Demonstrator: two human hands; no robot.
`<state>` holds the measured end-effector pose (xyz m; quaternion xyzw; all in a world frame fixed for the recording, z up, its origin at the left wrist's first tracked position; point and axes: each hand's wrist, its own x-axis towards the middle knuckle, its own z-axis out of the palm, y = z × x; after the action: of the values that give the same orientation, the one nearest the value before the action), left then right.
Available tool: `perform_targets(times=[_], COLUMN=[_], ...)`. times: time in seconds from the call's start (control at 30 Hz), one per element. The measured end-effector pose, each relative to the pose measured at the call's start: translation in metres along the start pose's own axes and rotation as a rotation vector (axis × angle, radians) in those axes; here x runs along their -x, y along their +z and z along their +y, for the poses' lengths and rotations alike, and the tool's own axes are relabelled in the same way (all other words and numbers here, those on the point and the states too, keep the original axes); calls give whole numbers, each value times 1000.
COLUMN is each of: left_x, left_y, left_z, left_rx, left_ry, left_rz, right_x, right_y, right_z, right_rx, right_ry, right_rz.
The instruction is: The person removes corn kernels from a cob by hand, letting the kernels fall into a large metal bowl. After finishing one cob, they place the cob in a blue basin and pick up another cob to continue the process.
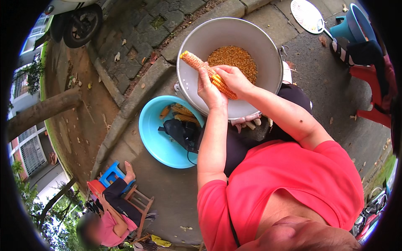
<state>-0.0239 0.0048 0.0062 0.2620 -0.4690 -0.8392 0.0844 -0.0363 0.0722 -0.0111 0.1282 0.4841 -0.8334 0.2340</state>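
Observation:
Over a large metal pot (270,59), my left hand (212,91) holds a dried ear of corn (224,84) around its middle. The upper end of the ear is a bare cob with a few kernels at its tip; orange kernels cover the lower part. My right hand (234,78) lies against the ear with its fingers on the kernels. Loose corn kernels (234,61) cover part of the pot's bottom. Below left of the pot, a light blue plastic basin (154,144) holds several ears or cobs (182,109) and a black item (177,128).
Bare cobs (251,125) lie beside the pot near my legs. A stone curb (135,97) runs past pot and basin. Another person (116,219) sits at lower left by a blue stool (113,175). At upper right are a hand fan (306,15), a blue bucket (361,25) and someone seated on a red stool (366,78).

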Motion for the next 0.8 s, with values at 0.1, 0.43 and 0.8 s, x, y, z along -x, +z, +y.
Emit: perform_targets(times=[0.1, 0.43, 0.8], left_x=[-1, -3, -6], left_y=[1, -1, -5], left_z=[3, 3, 3], left_rx=[93, 170, 123], left_ry=[-46, -65, -72], left_rz=[23, 25, 101], right_x=[6, 16, 12], right_y=[-1, 2, -1], right_z=[-7, -10, 2], right_rx=[-48, 244, -15], right_ry=[19, -127, 46], right_rz=[-11, -124, -10])
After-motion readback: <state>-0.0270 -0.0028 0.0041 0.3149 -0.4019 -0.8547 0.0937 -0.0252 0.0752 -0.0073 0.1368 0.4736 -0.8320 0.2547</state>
